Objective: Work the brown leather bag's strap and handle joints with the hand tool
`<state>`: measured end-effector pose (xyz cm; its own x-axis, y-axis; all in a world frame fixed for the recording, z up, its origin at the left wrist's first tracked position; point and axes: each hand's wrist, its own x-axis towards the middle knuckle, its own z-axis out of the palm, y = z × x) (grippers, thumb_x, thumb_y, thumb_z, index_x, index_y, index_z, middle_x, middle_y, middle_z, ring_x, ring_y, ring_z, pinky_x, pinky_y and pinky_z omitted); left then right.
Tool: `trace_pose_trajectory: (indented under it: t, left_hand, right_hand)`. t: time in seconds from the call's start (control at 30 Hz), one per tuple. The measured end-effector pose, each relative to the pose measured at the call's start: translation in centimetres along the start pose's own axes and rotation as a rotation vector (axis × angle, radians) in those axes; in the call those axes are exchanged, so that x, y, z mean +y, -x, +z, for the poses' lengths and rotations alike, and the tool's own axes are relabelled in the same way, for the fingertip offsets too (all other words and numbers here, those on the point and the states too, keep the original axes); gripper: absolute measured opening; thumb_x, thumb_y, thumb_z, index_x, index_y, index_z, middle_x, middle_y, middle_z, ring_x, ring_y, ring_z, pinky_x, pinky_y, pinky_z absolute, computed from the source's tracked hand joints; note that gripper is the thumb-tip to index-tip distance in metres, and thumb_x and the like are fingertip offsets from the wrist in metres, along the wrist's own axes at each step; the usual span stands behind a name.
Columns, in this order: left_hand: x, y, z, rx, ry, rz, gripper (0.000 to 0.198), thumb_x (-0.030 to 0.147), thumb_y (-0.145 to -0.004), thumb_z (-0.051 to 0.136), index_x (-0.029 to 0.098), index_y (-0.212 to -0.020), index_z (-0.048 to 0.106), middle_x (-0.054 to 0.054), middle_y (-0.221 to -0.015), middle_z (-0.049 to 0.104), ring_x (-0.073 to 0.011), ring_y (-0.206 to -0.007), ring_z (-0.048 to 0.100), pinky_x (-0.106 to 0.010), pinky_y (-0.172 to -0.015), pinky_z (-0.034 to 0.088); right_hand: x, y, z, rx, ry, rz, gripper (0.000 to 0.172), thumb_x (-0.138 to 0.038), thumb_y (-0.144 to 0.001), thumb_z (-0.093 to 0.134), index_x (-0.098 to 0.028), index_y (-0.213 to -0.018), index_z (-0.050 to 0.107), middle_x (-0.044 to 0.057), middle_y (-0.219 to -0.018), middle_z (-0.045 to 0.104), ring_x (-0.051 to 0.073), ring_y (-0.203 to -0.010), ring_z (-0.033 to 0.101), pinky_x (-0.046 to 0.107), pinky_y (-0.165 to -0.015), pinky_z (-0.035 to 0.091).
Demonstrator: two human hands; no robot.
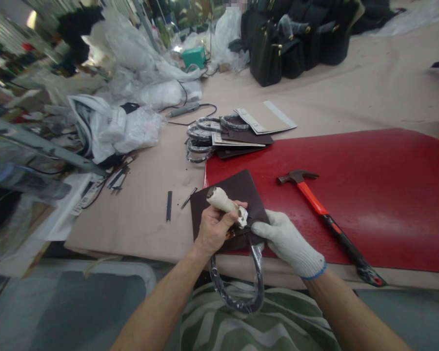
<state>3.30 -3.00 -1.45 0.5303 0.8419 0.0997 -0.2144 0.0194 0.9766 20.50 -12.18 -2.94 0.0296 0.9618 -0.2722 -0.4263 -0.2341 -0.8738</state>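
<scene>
My bare left hand (212,229) is closed round a short tool wrapped in white (221,199), its blunt end tilted up and away to the left. The tool's lower end is over a dark brown bag panel (245,187). A white knit glove covers my right hand (290,241), whose thumb and fingers pinch the panel's near right side. From the panel's near edge a curved bag handle (241,306) in clear plastic wrap hangs over the table edge toward my lap. My fingers partly hide the spot where tool and panel meet.
A claw hammer (324,212) lies on the red mat (380,195) at the right. Beyond are stacked panels with wrapped handles (201,134), a corded grey tool (185,110) and black bags (267,58). A dark flat strip (169,205) and a thin metal rod (189,198) lie at left.
</scene>
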Motion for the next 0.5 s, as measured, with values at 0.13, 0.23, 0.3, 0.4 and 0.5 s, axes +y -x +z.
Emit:
trace_pose_trajectory:
  t: [0.13, 0.23, 0.3, 0.4, 0.5]
  left_hand:
    - [0.0, 0.0, 0.1, 0.026, 0.01, -0.014, 0.037, 0.047, -0.088, 0.079, 0.014, -0.105, 0.079, -0.013, -0.105, 0.079, -0.0213, -0.085, 0.071, -0.033, -0.084, 0.057]
    - [0.0, 0.1, 0.1, 0.021, 0.016, -0.026, 0.036, 0.046, -0.088, 0.08, 0.015, -0.106, 0.078, -0.012, -0.102, 0.079, -0.0208, -0.085, 0.072, -0.032, -0.083, 0.057]
    - [0.1, 0.1, 0.2, 0.029, 0.007, -0.037, 0.036, 0.046, -0.088, 0.08, 0.015, -0.106, 0.079, -0.012, -0.102, 0.079, -0.0213, -0.088, 0.072, -0.031, -0.083, 0.056]
    - [0.4, 0.3, 0.5, 0.063, -0.027, -0.039, 0.037, 0.047, -0.086, 0.081, 0.015, -0.104, 0.078, -0.012, -0.103, 0.08, -0.021, -0.088, 0.072, -0.03, -0.081, 0.056]
    - [0.6, 0.4, 0.9, 0.094, -0.079, -0.038, 0.037, 0.047, -0.087, 0.08, 0.015, -0.105, 0.078, -0.011, -0.103, 0.08, -0.0205, -0.086, 0.072, -0.028, -0.078, 0.056]
  right_hand:
    - [0.0, -0.1, -0.1, -0.014, -0.005, -0.007, 0.045, -0.046, -0.072, 0.089, -0.015, -0.101, 0.075, 0.005, -0.088, 0.07, 0.022, -0.081, 0.062, 0.034, -0.077, 0.055]
    - [-0.2, -0.1, 0.1, -0.031, -0.014, -0.014, 0.046, -0.047, -0.072, 0.089, -0.014, -0.103, 0.076, 0.006, -0.093, 0.072, 0.022, -0.082, 0.062, 0.034, -0.079, 0.054]
    - [-0.3, -0.1, 0.2, -0.029, -0.02, -0.014, 0.047, -0.048, -0.072, 0.089, -0.014, -0.102, 0.076, 0.007, -0.095, 0.072, 0.022, -0.083, 0.063, 0.034, -0.079, 0.053]
    - [-0.7, 0.0, 0.2, -0.04, -0.032, -0.022, 0.049, -0.048, -0.071, 0.089, -0.014, -0.104, 0.076, 0.007, -0.098, 0.073, 0.023, -0.084, 0.063, 0.034, -0.081, 0.054]
    - [-1.1, 0.3, -0.1, -0.089, 0.006, -0.034, 0.042, -0.04, -0.071, 0.088, -0.016, -0.104, 0.075, 0.005, -0.092, 0.072, 0.021, -0.082, 0.062, 0.033, -0.08, 0.054]
